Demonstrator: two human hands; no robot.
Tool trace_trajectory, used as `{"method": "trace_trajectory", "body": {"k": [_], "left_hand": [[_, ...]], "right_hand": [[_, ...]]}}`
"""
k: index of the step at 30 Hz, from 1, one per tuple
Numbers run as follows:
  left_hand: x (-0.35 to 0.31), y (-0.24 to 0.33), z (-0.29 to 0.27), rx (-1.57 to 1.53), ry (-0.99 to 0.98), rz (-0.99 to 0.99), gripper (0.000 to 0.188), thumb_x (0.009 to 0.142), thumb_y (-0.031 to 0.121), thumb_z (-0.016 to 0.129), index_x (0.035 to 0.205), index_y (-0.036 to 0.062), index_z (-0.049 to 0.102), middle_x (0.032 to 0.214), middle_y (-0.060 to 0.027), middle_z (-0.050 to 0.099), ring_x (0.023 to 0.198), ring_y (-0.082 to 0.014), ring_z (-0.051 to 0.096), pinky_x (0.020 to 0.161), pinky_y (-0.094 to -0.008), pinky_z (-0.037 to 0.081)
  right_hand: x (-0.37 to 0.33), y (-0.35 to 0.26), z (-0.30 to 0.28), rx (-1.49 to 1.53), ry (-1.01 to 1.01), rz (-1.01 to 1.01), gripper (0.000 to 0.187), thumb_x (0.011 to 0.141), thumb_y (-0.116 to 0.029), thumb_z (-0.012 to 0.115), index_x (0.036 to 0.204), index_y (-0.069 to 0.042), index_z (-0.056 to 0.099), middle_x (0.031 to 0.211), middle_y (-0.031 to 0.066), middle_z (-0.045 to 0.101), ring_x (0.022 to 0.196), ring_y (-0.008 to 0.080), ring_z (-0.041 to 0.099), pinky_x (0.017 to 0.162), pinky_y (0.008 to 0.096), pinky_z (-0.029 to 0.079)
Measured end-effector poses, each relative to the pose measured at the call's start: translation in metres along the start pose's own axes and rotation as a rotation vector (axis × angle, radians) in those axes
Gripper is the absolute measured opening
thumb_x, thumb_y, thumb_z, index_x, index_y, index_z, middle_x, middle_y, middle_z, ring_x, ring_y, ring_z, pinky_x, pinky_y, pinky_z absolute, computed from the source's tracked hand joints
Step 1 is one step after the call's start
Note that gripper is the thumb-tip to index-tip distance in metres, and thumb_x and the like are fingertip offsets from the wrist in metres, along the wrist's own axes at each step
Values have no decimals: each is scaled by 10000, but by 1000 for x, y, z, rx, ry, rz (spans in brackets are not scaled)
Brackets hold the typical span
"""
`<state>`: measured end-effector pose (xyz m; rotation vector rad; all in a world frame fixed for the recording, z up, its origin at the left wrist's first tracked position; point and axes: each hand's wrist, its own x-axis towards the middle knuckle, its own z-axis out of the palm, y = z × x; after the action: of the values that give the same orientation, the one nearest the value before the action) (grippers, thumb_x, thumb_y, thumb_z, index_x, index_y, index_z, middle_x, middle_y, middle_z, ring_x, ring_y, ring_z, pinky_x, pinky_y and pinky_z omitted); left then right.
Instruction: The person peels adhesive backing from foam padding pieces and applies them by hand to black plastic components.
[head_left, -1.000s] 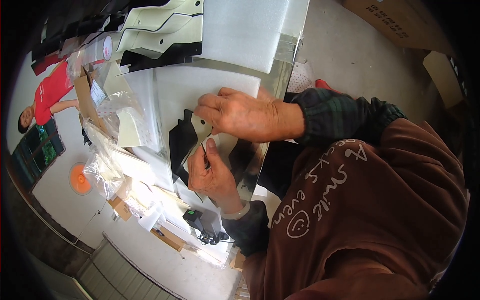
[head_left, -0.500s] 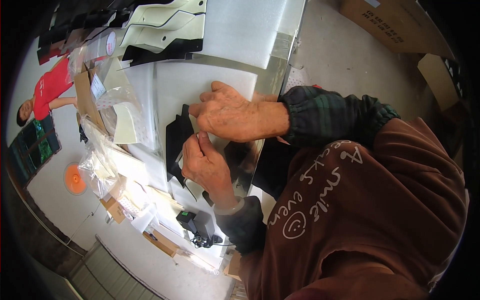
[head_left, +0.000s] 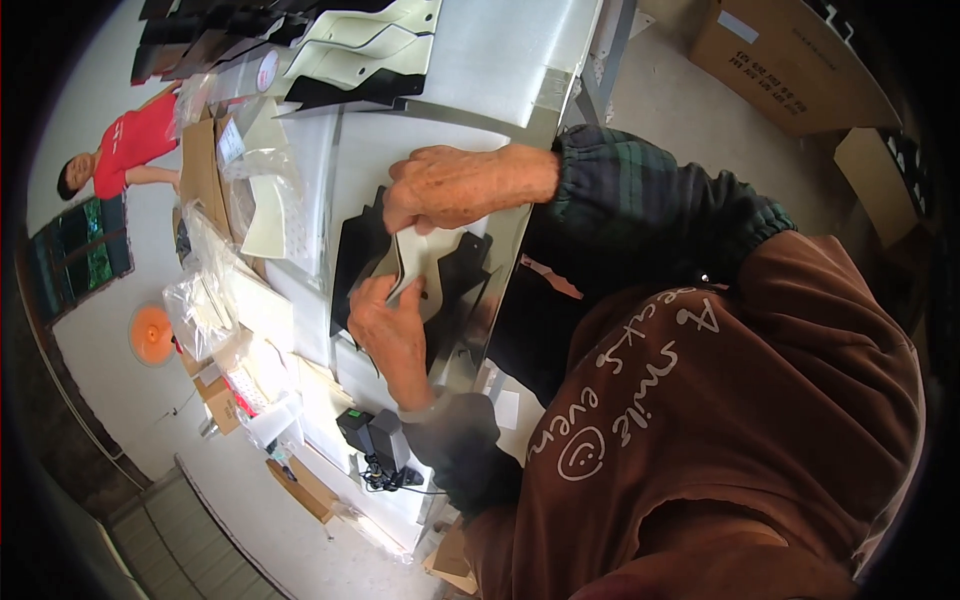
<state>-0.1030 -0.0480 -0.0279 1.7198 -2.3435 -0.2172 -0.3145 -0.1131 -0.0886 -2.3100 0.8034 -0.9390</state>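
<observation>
A cream-faced, curved panel (head_left: 434, 247) with a hole is between my two hands at the table's edge. My left hand (head_left: 388, 328) is closed on its raised edge, thumb on the cream face. Higher in the view, my right hand (head_left: 445, 188) has its fingers bent down and pinching the panel's upper end; its fingertips are partly hidden. Beneath and beside the panel are black shaped pieces (head_left: 356, 243), one with a stepped edge showing on the near side.
More cream and black panels (head_left: 360, 55) are stacked farther up the table (head_left: 490, 60). Clear plastic bags (head_left: 200, 330) and cardboard lie along the far side. A black adapter with cables (head_left: 385, 440) is near my left forearm. A person in red (head_left: 130, 145) stands beyond; a carton (head_left: 790, 65) is at upper right.
My right hand has drawn in from spread fingers to a bent grip. The cream-faced panel now shows between my hands, its edge raised. The view has shifted slightly.
</observation>
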Motion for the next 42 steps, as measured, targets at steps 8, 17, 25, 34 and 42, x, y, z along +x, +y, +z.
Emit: {"method": "trace_trajectory", "body": {"k": [8,17,25,34,42], "left_hand": [[-1,-11,0,-179,-30,77,244,728,80,792,925,-22,691,843,-163,643,819,-357,601,735,-442,458],[-6,-51,-14,-307,-24,59,275,704,60,809,935,-43,701,837,-185,658,850,-362,642,742,-415,492],[-6,-79,-7,-20,22,345,235,755,166,786,890,12,671,841,-148,657,802,-358,634,692,-457,501],[13,-73,3,69,10,489,265,817,279,748,839,20,696,808,-170,675,771,-384,654,689,-465,521],[-1,-75,-13,-13,2,466,248,809,244,750,830,6,684,821,-150,671,821,-361,642,705,-450,506]], "right_hand": [[4,4,18,72,21,-19,228,784,-125,734,995,-42,705,997,90,676,1060,308,596,899,448,468],[39,-41,12,-30,-346,-104,281,728,-140,797,890,17,628,951,107,648,989,341,610,834,432,471],[45,-38,18,-80,-363,-250,203,792,-80,728,870,49,594,849,179,633,861,383,646,753,449,511],[57,-27,23,-230,-308,-598,229,890,-204,677,827,14,645,783,141,651,810,353,634,667,428,504],[71,-12,-21,110,-825,-130,250,941,-188,676,1065,27,704,965,157,698,888,173,664,772,337,509]]}}
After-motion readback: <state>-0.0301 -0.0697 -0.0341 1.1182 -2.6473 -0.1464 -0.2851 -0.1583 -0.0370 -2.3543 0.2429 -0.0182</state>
